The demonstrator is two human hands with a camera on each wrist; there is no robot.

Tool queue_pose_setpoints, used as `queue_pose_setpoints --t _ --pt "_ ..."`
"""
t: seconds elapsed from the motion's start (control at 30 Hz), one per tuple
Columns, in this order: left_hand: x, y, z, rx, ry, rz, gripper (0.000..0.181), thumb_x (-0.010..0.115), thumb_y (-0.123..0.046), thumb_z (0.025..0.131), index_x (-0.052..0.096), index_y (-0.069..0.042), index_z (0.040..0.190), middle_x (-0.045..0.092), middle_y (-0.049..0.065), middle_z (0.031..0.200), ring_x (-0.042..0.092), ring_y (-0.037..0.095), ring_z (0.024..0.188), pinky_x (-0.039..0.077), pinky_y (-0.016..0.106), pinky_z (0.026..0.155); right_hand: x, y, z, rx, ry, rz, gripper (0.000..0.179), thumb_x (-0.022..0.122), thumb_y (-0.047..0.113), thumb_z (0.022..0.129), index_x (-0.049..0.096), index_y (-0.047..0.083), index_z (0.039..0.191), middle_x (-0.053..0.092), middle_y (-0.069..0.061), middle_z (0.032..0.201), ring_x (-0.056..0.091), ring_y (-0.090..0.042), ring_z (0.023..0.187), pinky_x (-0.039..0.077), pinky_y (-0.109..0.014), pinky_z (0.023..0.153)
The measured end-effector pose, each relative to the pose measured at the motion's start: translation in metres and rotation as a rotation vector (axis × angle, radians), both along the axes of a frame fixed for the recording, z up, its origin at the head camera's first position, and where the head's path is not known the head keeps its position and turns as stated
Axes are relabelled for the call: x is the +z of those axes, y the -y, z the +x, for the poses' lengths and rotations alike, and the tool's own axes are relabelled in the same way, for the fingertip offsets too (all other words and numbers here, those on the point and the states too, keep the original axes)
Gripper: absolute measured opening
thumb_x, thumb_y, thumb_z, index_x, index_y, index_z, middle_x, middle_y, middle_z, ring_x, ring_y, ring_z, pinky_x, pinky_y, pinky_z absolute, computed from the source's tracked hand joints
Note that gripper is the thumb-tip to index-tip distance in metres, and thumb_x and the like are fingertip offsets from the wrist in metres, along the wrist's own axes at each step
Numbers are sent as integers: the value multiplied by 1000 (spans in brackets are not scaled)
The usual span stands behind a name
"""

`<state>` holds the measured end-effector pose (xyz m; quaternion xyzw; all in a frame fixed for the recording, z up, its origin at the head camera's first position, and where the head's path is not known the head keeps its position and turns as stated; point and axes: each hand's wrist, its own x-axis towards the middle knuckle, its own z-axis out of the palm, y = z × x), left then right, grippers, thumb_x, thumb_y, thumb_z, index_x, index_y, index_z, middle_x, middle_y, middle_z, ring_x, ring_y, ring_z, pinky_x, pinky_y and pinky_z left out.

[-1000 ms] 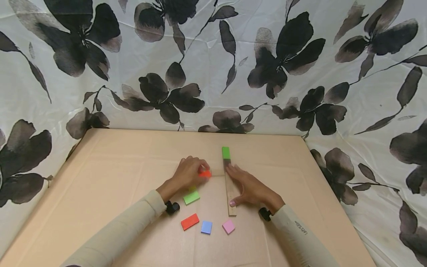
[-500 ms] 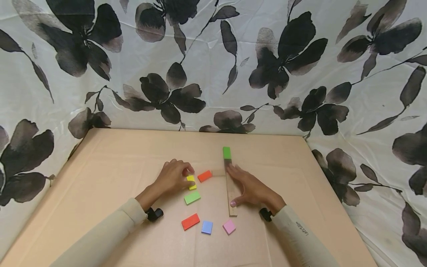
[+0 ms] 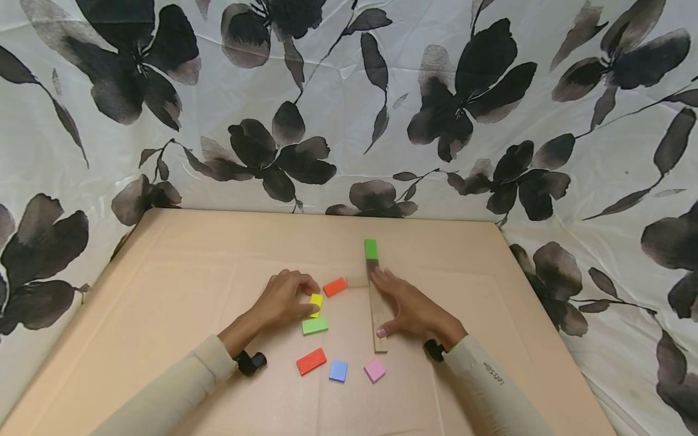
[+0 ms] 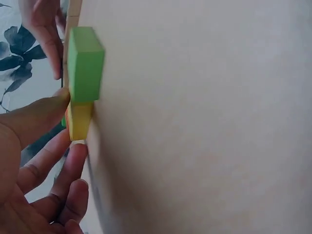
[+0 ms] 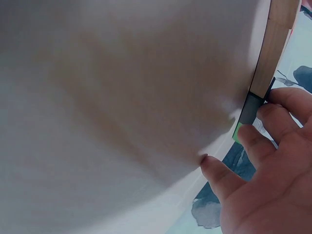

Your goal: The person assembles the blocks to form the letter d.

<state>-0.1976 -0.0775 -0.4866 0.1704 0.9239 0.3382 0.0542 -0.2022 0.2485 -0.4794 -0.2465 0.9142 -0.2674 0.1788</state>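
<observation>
My left hand [image 3: 283,298] pinches a small yellow block [image 3: 315,304] between thumb and fingers. The yellow block stands end to end with a light green block [image 3: 314,326], which shows large in front of it in the left wrist view. Just beyond the fingertips lies an orange-red block [image 3: 335,287], beside a pale wooden block [image 3: 357,282]. My right hand [image 3: 406,304] rests along a straight row of blocks, its fingers extended. That row has a bright green end block [image 3: 371,249], a dark block [image 5: 252,107] and plain wooden blocks [image 3: 378,321].
Nearer me lie a red block [image 3: 311,361], a blue block [image 3: 338,371] and a pink block [image 3: 374,370]. The tan tabletop [image 3: 218,254] ends at a back edge against a white cloth [image 3: 338,79] with dark flowers.
My left hand has moved from the orange-red block left and nearer, onto the yellow block. The yellow block has shifted nearer and tilted, and the light green block has turned slightly. My right hand stays put.
</observation>
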Motion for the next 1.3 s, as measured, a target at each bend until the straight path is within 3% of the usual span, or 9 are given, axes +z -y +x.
queue_pose_setpoints --t 0.13,0.47,1.3 --pt "-2 0 1 30 31 26 26 93 -18 81 79 -16 103 72 -4 90 56 17 95 40 37 87 0 1 0 -1 3 4 129 98 38 69 21 16 171 12 -6 180 7 -35 167 17 -61 130" --pt "-2 -2 -5 25 52 55 26 93 -13 80 81 -15 103 76 -4 91 56 17 90 42 32 81 -1 0 0 3 2 2 128 98 39 70 22 15 170 12 -6 180 7 -35 167 17 -62 130" --pt "-3 -2 -7 14 37 64 27 94 -17 79 81 -16 103 76 -4 91 56 17 87 42 30 79 0 -2 0 31 -23 -9 129 98 39 70 21 12 170 12 -10 180 8 -39 167 19 -63 129"
